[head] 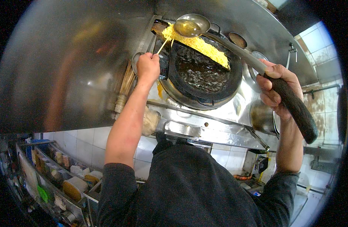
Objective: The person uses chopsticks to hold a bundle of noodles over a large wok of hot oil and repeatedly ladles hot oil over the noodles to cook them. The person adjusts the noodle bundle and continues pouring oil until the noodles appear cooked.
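Observation:
My left hand (148,67) grips a pair of pale chopsticks (163,46), their tips in the left end of a long strip of yellow noodles (208,48). In my right hand (290,78) is a long-handled metal ladle (233,46) with a dark grip. Its bowl hangs over the noodles near the chopstick tips and holds a clear yellowish liquid. The noodles lie along a dark metal holder (188,44) spanning a black wok (178,85). Dark, rippling liquid (203,72), likely oil, fills the wok below. The holder's underside is hidden.
A bamboo wok brush (125,82) leans left of the stove, by a cloth-like tan bundle (151,120). Metal pots (261,116) stand at the right. A steel wall (63,71) rises at the left. Below left is a rack of containers (74,187).

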The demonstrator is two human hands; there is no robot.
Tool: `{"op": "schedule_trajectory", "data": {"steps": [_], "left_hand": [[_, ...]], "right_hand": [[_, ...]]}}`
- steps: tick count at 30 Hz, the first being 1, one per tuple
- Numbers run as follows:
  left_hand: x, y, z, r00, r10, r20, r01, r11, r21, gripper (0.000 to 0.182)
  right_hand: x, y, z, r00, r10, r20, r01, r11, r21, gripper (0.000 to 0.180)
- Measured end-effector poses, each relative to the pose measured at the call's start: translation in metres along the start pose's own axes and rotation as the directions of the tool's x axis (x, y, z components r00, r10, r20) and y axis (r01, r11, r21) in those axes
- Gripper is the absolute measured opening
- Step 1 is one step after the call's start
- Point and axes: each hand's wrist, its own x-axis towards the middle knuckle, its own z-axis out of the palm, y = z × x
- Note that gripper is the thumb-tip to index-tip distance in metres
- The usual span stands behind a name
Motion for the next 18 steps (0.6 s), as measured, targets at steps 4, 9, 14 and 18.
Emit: {"op": "schedule_trajectory", "data": {"steps": [4, 9, 14, 18], "left_hand": [[0.001, -0.002, 0.001, 1.0, -0.012, 0.005, 0.012, 1.0, 0.002, 0.031], [0.0, 0.003, 0.001, 1.0, -0.027, 0.008, 0.027, 1.0, -0.009, 0.031], [-0.002, 0.005, -0.002, 1.0, -0.01, -0.004, 0.01, 0.999, -0.049, 0.03], [0.0, 0.004, -0.001, 1.0, 0.005, -0.009, -0.006, 0.999, -0.031, 0.029]], "right_hand": [[0.003, -0.001, 0.003, 1.0, 0.001, 0.026, -0.001, 1.0, -0.01, 0.019], [0.01, -0.004, -0.005, 0.999, -0.008, 0.052, 0.011, 0.998, -0.061, 0.018], [0.012, -0.001, -0.004, 0.997, -0.022, 0.08, 0.026, 0.999, -0.048, 0.018], [0.015, -0.002, -0.007, 0.997, -0.015, 0.078, 0.022, 0.995, -0.101, 0.018]]}}
